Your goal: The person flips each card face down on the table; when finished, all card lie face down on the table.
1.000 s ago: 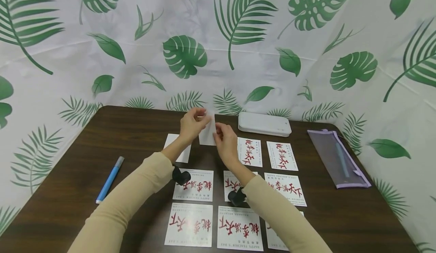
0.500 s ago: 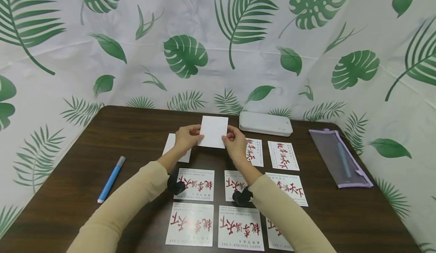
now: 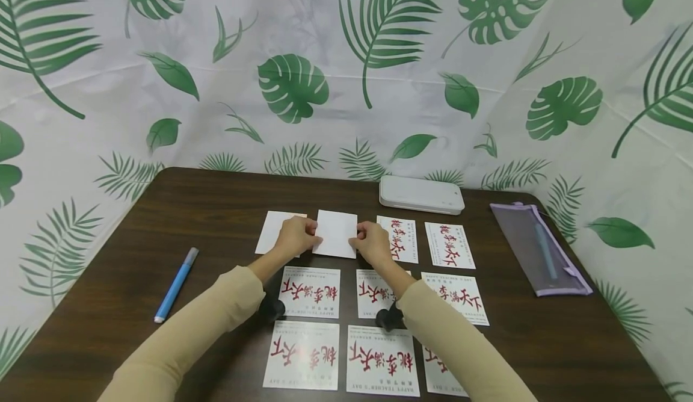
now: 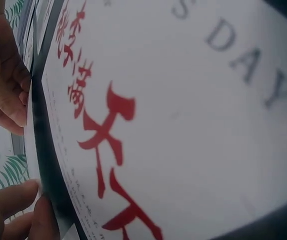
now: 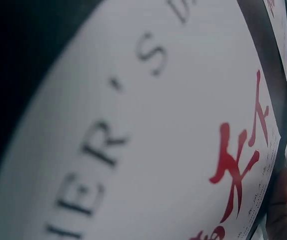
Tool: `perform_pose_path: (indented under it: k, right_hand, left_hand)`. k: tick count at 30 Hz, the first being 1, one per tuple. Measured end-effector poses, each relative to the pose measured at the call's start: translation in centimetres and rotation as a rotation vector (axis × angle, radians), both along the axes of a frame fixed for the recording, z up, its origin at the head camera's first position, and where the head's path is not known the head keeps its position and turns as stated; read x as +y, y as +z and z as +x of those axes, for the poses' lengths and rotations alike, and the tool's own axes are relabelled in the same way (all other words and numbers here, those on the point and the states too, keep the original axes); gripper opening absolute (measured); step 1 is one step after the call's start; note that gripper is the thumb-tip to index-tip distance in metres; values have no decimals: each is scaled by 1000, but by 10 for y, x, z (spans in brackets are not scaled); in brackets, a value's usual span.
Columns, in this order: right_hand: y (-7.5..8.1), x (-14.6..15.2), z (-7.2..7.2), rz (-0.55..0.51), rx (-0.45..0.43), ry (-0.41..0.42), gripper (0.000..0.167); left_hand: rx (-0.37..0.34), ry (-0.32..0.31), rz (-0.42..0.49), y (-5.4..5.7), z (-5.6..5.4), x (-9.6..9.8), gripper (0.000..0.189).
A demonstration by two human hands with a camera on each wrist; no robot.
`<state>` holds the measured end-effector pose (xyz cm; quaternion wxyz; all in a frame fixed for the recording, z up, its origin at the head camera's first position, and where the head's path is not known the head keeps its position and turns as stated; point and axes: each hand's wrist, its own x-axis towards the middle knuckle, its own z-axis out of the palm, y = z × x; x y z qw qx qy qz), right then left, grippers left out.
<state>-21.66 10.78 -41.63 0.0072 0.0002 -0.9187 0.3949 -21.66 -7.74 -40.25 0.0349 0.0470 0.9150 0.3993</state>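
Note:
A blank white card lies low over the back of the table, between both hands. My left hand pinches its left edge between thumb and fingers. On the opposite edge, my right hand pinches it the same way. Another plain white card lies just left, partly covered by the left hand. Beside the right hand is a printed card with red Chinese characters. The left wrist view is largely filled by a printed card, with fingers along its left side. A similar card fills most of the right wrist view.
Several printed cards, such as this one, lie in rows on the dark wooden table. A white case stands at the back. A blue marker lies left, and a purple-edged mesh pouch right.
The white card, first held nearly edge-on, has been turned flat to the camera and lowered toward the table between the neighbouring cards. Both hands have moved down with it.

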Motion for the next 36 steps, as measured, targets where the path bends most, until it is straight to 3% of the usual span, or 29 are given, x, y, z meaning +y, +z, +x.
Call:
perform_pose_path:
  k: [11, 17, 27, 33, 36]
  right_hand:
    - [1, -1, 1, 78, 22, 4, 28]
    - [3, -1, 3, 81, 30, -5, 28]
    - [1, 1, 3, 90, 49, -12, 31]
    - [6, 16, -1, -39, 48, 0, 34]
    - [11, 36, -6, -185, 59, -28, 36]
  left_hand:
    - [27, -30, -125, 4, 1, 2, 29]
    - [74, -59, -163, 3, -1, 3, 14]
    - [82, -75, -198, 3, -1, 6, 24]
    - [64, -86, -177, 7, -3, 8, 18]
    - [13, -109, -61, 13, -8, 16, 44]
